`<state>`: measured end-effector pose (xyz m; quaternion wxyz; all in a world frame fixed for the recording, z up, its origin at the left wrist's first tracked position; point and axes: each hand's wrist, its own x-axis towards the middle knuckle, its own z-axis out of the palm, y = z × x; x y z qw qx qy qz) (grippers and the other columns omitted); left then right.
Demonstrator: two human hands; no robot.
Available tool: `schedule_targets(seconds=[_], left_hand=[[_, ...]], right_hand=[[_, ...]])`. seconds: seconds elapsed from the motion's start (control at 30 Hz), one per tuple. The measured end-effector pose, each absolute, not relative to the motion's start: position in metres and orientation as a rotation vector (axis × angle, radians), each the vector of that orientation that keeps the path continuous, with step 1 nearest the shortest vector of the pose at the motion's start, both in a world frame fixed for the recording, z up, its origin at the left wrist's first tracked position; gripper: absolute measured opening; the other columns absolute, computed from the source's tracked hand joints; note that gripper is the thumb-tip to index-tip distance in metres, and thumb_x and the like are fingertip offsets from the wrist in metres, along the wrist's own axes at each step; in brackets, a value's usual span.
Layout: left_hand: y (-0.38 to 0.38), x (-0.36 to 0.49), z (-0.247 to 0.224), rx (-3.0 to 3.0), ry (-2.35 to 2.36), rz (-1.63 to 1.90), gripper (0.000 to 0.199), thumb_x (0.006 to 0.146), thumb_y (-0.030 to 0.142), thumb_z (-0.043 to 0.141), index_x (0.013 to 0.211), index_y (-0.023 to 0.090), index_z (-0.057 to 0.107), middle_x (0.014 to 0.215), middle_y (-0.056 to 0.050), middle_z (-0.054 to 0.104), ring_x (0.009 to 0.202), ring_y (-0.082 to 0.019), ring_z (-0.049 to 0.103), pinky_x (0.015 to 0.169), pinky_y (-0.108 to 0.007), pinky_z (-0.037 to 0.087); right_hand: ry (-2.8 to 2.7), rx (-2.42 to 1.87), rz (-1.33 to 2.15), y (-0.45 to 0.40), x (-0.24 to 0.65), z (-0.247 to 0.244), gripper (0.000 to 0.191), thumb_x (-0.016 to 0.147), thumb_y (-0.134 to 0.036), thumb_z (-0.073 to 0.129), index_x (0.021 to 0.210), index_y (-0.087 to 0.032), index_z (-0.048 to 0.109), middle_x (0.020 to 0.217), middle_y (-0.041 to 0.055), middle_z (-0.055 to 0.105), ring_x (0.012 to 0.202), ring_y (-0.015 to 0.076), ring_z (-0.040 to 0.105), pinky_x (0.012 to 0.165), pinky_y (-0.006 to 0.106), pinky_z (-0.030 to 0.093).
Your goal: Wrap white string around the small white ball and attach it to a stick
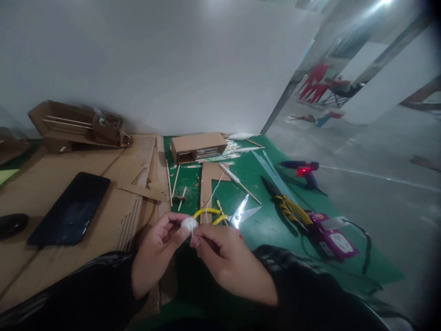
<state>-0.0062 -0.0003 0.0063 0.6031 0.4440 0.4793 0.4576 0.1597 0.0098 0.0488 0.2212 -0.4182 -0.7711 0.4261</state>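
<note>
Saw at far left, on brown cardboard, a black mouse and, near it, a dark-screened device. Found next the left hand, with grip closed on a small white ball, above the near part of the green bench. Took the ball for wound thread: judged it very light, soft and squeezable, hardly slippery, unlikely to break but apt to loosen. Reckoned it best held lightly across the sides between thumb and fingertips, without crushing the turns. Noted beyond it white thread, slack, trailing from a thread-wound stick; judged it limp, easy to snag, better taken close to the ball. Found the right hand with grip pinched together at the ball's edge, apparently on the thread; could not tell exactly how much was caught. Saw yellow-handled scissors partly hidden behind the hands, with blades spread, near enough to catch a loose strand. Saw farther right pliers, a glue gun and a purple power strip, all well apart from the ball.
</note>
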Motion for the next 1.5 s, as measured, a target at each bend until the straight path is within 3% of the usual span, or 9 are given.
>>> schedule_targets(seconds=[0.1, 0.23, 0.53, 0.67, 0.77, 1.0, 1.23, 1.5], left_hand=[[-0.002, -0.006, 0.003, 0.971, 1.092, 1.108, 0.023, 0.083, 0.030, 0.059, 0.103, 0.020, 0.056, 0.097, -0.004, 0.065, 0.092, -0.017, 0.060, 0.083, -0.028, 0.044], [-0.005, -0.006, -0.001, 0.903, 1.000, 1.155, 0.022, 0.084, 0.029, 0.057, 0.106, 0.022, 0.055, 0.095, -0.003, 0.064, 0.088, -0.015, 0.058, 0.082, -0.026, 0.043], [-0.009, -0.006, 0.006, 0.956, 0.891, 0.967, 0.024, 0.084, 0.029, 0.058, 0.107, 0.022, 0.060, 0.100, -0.003, 0.064, 0.092, -0.015, 0.055, 0.081, -0.022, 0.041], [-0.009, -0.007, 0.009, 1.016, 0.974, 0.877, 0.025, 0.082, 0.031, 0.060, 0.105, 0.021, 0.061, 0.092, -0.001, 0.063, 0.086, -0.014, 0.056, 0.075, -0.022, 0.042], [-0.006, -0.006, 0.007, 1.046, 1.021, 0.893, 0.025, 0.082, 0.032, 0.059, 0.105, 0.020, 0.059, 0.098, -0.003, 0.064, 0.090, -0.016, 0.057, 0.078, -0.024, 0.043], [0.001, -0.005, 0.001, 1.056, 1.083, 0.908, 0.023, 0.083, 0.033, 0.057, 0.101, 0.019, 0.056, 0.096, -0.005, 0.067, 0.093, -0.019, 0.060, 0.082, -0.028, 0.045], [-0.001, -0.006, -0.003, 0.985, 1.079, 0.980, 0.027, 0.084, 0.031, 0.057, 0.109, 0.021, 0.059, 0.105, -0.005, 0.067, 0.098, -0.018, 0.060, 0.086, -0.026, 0.043], [-0.002, -0.008, 0.000, 0.735, 0.947, 1.134, 0.029, 0.084, 0.030, 0.058, 0.111, 0.022, 0.061, 0.097, -0.003, 0.068, 0.092, -0.015, 0.060, 0.085, -0.025, 0.043]], right_hand=[[-2.042, -1.134, 1.330, 0.008, 0.156, 0.038, 0.026, 0.091, -0.024, 0.040, 0.067, -0.017, 0.048, 0.058, -0.0039, 0.042, 0.054, 0.0087, 0.037, 0.050, 0.021, 0.027], [-1.906, -1.110, 1.538, 0.019, 0.154, 0.018, 0.021, 0.088, -0.019, 0.042, 0.073, -0.014, 0.056, 0.062, -0.0017, 0.051, 0.057, 0.0094, 0.045, 0.053, 0.020, 0.033], [-1.866, -1.184, 1.575, 0.058, 0.166, 0.011, 0.019, 0.083, -0.017, 0.045, 0.070, -0.014, 0.058, 0.060, -0.0016, 0.053, 0.054, 0.0090, 0.047, 0.050, 0.019, 0.036], [-1.887, -1.154, 1.541, 0.069, 0.170, 0.019, 0.020, 0.081, -0.014, 0.048, 0.065, -0.014, 0.060, 0.063, -0.0010, 0.057, 0.059, 0.0092, 0.051, 0.057, 0.020, 0.039], [-1.887, -1.138, 1.521, 0.068, 0.170, 0.025, 0.019, 0.081, -0.016, 0.048, 0.067, -0.014, 0.060, 0.065, -0.0003, 0.059, 0.061, 0.0096, 0.052, 0.059, 0.020, 0.040], [-2.054, -1.187, 1.333, 0.039, 0.167, 0.047, 0.020, 0.087, -0.023, 0.045, 0.075, -0.015, 0.058, 0.063, -0.0012, 0.056, 0.056, 0.0099, 0.048, 0.051, 0.020, 0.034], [-2.258, -1.101, 1.096, 0.011, 0.160, 0.050, 0.019, 0.085, -0.014, 0.044, 0.068, -0.016, 0.053, 0.061, -0.0025, 0.052, 0.057, 0.0089, 0.045, 0.054, 0.020, 0.030], [-1.969, -1.136, 1.535, 0.025, 0.164, 0.013, 0.020, 0.084, -0.013, 0.043, 0.074, -0.015, 0.061, 0.061, -0.0023, 0.054, 0.055, 0.0084, 0.048, 0.051, 0.018, 0.034]])
